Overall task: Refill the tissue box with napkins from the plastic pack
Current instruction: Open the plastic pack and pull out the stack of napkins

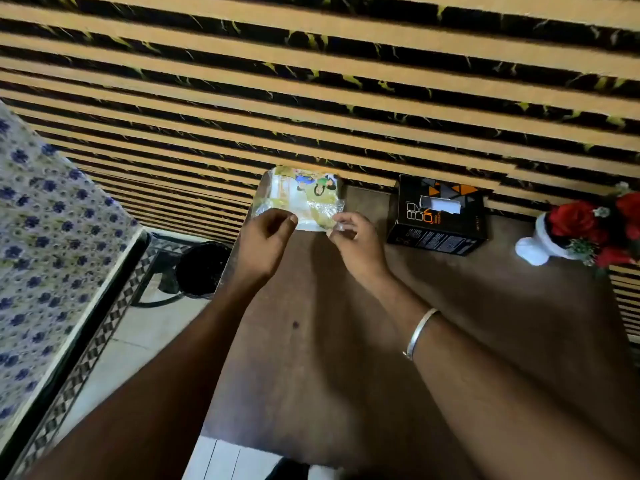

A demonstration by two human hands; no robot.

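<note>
A clear plastic pack of napkins (300, 197) with a colourful printed label lies at the far left of the brown table (346, 341), against the striped wall. My left hand (265, 242) pinches the pack's near left corner. My right hand (353, 242) grips the crinkled plastic at its near right corner. The black tissue box (440, 220) with orange marks stands to the right of the pack, apart from both hands. A bit of white shows in its top slot.
A white vase of red flowers (585, 233) stands at the table's far right. Left of the table, a black bin (201, 268) sits on the tiled floor. A blue-flowered bed cover (45, 244) fills the left side.
</note>
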